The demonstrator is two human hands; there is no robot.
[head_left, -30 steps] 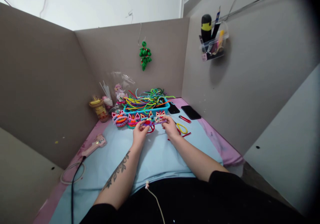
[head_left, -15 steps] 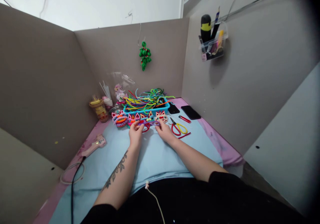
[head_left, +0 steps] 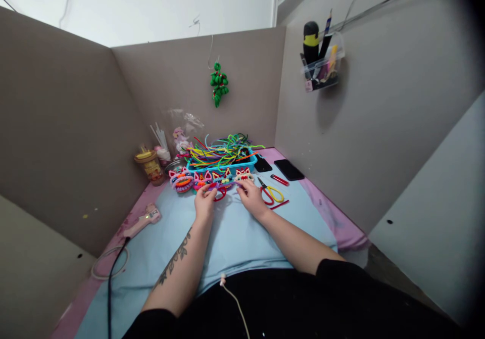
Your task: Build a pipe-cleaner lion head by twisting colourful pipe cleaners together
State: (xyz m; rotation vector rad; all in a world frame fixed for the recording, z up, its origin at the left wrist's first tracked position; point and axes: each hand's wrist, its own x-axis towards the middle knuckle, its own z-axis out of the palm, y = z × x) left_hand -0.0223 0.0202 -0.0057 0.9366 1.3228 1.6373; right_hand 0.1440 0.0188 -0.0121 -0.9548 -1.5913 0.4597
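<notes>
Between hands (head_left: pixel 205 203), purple strip (head_left: pixel 226 185), axis left-right

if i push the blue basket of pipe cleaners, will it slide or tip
Probably slides rather than tips: the basket looks low and wide. Likely light: it shows only pipe cleaners. Those overhang the rim loosely, so a few may flop out.

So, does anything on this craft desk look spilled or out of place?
Only mildly: coloured chenille stems overflow the blue basket in a tangle, and the glue gun lies on its side at far left.
</notes>
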